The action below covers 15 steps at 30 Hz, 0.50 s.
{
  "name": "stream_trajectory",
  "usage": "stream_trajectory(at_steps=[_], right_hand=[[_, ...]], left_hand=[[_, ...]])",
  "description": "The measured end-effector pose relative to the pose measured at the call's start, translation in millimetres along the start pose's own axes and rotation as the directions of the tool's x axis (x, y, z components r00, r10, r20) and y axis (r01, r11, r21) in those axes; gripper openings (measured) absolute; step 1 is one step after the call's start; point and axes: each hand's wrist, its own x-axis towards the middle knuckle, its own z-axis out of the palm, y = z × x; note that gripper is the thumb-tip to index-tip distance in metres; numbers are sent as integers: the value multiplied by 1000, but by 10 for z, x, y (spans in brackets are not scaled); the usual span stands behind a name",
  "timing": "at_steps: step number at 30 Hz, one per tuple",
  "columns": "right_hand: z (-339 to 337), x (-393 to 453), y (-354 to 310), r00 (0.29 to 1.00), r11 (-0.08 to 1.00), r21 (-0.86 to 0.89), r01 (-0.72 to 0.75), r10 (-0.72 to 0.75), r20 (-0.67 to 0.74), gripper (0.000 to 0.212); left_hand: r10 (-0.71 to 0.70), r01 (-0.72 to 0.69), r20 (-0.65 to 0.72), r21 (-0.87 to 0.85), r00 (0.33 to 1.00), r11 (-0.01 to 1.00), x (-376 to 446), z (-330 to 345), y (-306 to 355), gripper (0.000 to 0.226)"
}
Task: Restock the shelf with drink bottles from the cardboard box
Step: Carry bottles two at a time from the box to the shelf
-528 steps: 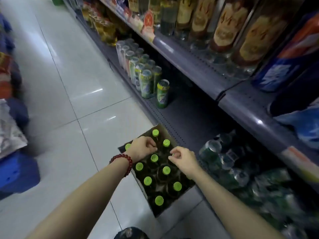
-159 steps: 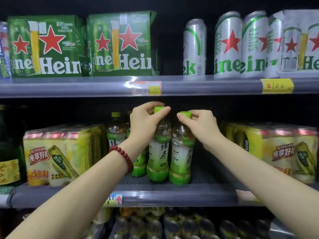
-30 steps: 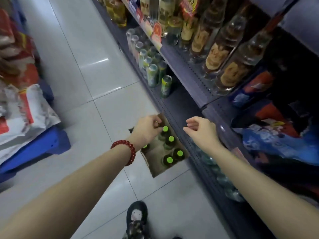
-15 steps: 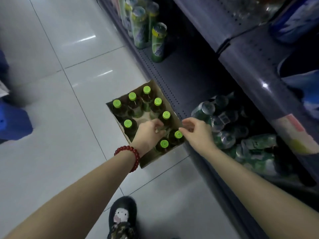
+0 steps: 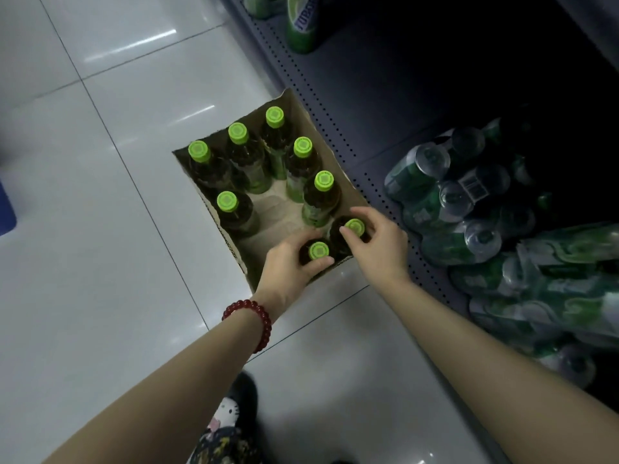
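Observation:
An open cardboard box (image 5: 214, 214) sits on the tiled floor beside the bottom shelf (image 5: 361, 105). Several green-capped drink bottles (image 5: 303, 155) stand upright in it. My left hand (image 5: 289, 266), with a red bead bracelet at the wrist, curls round the neck of the nearest bottle (image 5: 318, 251) in the box's near corner. My right hand (image 5: 378, 242) curls its fingers round the cap of the bottle beside it (image 5: 355, 227). Both bottles stand in the box.
Shrink-wrapped packs of green cans (image 5: 469, 202) lie on the bottom shelf to the right. A green can (image 5: 301, 25) stands at the shelf's far end. My shoe (image 5: 231, 413) is on the floor below the box. A blue object (image 5: 5, 209) sits at the left edge.
The view has closed in on the box. My left hand shifted onto the near-corner bottle's neck, and my right hand moved from the box edge onto the neighbouring bottle's cap.

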Motion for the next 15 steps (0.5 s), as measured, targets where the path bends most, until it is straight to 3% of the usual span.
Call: stream_trajectory(at_steps=[10, 15], right_hand=[[199, 54, 232, 997, 993, 105, -61, 64, -29, 47], [235, 66, 253, 998, 998, 27, -52, 53, -45, 44]], left_hand=[[-27, 9, -99, -175, 995, 984, 89, 126, -168, 47], [-80, 54, -102, -236, 992, 970, 136, 124, -172, 47]])
